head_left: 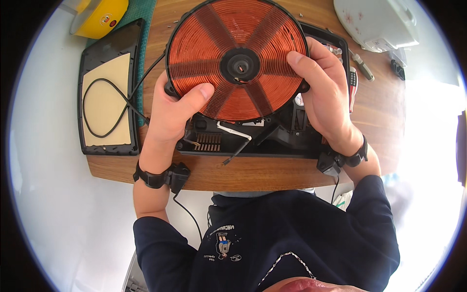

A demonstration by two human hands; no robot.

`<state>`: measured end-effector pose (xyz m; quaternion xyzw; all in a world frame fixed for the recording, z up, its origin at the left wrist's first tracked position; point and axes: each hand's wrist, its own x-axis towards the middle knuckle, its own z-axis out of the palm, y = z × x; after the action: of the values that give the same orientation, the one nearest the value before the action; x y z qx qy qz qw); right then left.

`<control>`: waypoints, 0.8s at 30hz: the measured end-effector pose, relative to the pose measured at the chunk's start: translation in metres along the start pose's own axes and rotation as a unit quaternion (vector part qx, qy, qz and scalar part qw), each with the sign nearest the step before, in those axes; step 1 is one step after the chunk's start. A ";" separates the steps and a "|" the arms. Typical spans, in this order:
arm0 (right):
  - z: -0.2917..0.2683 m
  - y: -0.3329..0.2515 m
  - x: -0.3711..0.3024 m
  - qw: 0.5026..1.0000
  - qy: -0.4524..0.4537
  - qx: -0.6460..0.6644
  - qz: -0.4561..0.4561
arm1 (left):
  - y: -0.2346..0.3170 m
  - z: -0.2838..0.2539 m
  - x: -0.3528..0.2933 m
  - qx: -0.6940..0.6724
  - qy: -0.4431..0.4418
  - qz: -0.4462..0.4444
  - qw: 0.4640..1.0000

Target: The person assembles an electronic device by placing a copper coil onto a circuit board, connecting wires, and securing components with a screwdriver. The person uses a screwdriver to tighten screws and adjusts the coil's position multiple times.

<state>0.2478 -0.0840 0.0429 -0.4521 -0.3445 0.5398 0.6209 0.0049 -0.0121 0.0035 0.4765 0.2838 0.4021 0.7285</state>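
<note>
A round copper induction coil (272, 39) with dark spokes and a black hub is held up between my two hands. My left hand (177, 104) grips its lower left rim, thumb on the windings. On the right rim my right hand (323, 80) holds on, its thumb also resting on the copper. Beneath the coil lies an open black cooker housing (282, 141), largely covered by it, with vent slots showing. A white sleeved wire with a dark tip (236, 134) hangs below the coil over the housing's front edge.
A black panel (134, 39) with a tan sheet and a looped black cable (116, 134) lies at left, partly on a green mat. A yellow container (99, 22) stands far left, a pale appliance (377, 22) far right. A screwdriver (362, 65) lies right of the housing.
</note>
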 end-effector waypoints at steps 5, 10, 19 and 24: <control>0.000 -0.002 -0.001 1.000 -0.007 -0.004 -0.012 | 0.001 0.002 0.000 -0.005 -0.008 0.013 1.000; -0.004 -0.002 0.000 1.000 -0.014 0.014 0.007 | 0.001 0.000 -0.001 0.014 -0.009 0.005 1.000; -0.001 -0.002 -0.004 1.000 -0.014 -0.008 0.021 | 0.005 0.000 0.001 0.016 -0.047 -0.032 0.998; 0.001 -0.005 -0.005 1.000 -0.010 -0.008 0.020 | 0.006 0.000 0.000 0.003 -0.056 -0.037 0.998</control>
<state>0.2477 -0.0884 0.0481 -0.4583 -0.3460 0.5537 0.6030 0.0032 -0.0103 0.0090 0.4895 0.2610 0.3465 0.7564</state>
